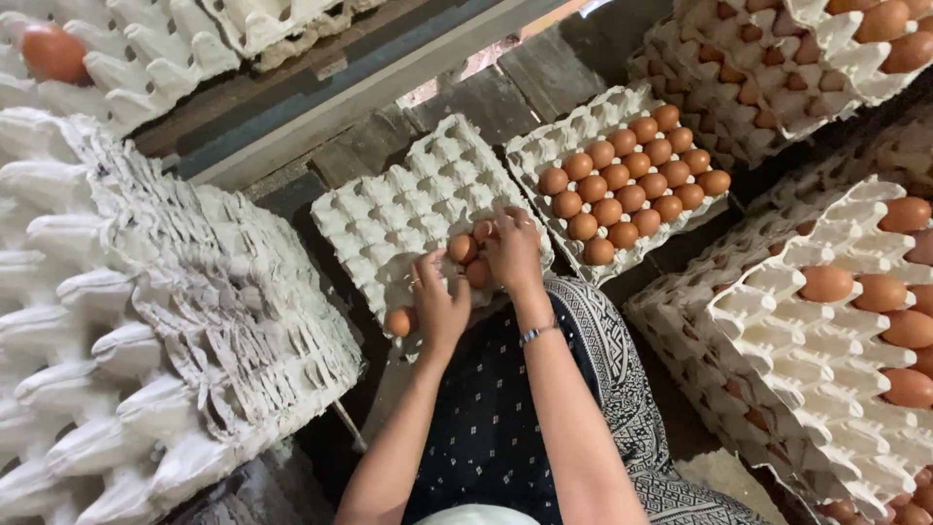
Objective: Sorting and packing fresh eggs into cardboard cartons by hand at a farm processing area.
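Both hands work over a near-empty pulp tray (408, 209), white and dimpled. The left hand (437, 306) curls its grip around one brown egg (463, 248); the right hand (512, 248) closes its fingers on two more eggs (479, 272), partly hidden. A fourth egg (398, 321) sits alone in the tray's near corner cup. Beside it, a second tray (544, 146) holds twenty smooth brown eggs in four rows. Stacks of rough empty trays (146, 321) rise at left.

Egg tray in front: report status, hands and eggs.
Left hand and right hand both over the near edge of the pulp egg tray, brown eggs between them. One egg seated at the corner. Nothing blocking.
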